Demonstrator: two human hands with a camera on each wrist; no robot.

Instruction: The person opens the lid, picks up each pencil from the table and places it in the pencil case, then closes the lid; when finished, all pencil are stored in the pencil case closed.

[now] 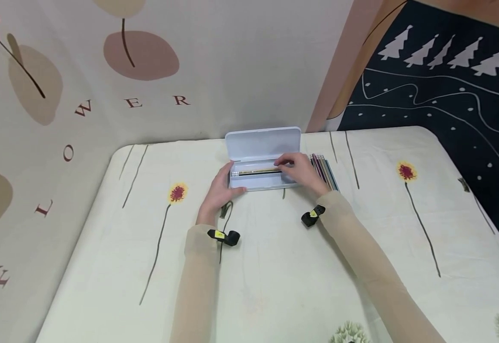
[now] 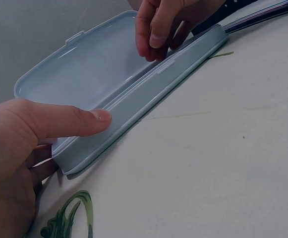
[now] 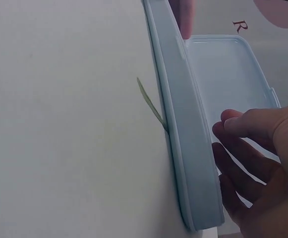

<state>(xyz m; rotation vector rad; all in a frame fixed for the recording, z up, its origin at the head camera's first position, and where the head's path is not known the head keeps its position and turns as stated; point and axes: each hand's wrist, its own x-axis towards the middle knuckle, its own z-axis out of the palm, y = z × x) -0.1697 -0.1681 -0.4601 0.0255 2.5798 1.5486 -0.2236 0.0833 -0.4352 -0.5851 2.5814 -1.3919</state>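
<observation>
A pale blue pencil case (image 1: 255,182) stands with its hinged lid (image 1: 264,143) raised at the back. A few pencils (image 1: 253,172), one gold-toned and one dark, lie lengthwise inside; their right ends pass under my right hand. My left hand (image 1: 220,190) grips the case's left end, its thumb (image 2: 84,121) along the front rim and the other fingers behind the end. Over the right half of the case, my right hand (image 1: 298,167) has loosely bent fingers. Its thumb and index fingertips (image 3: 228,121) come close together, with nothing seen between them.
A bundle of colored pencils (image 1: 325,171) lies on the table just right of the case, partly behind the right hand. The table (image 1: 266,267) has a white flowered cloth. Behind it hangs a printed curtain (image 1: 240,62), with a dark tree-patterned cloth (image 1: 446,95) at the right.
</observation>
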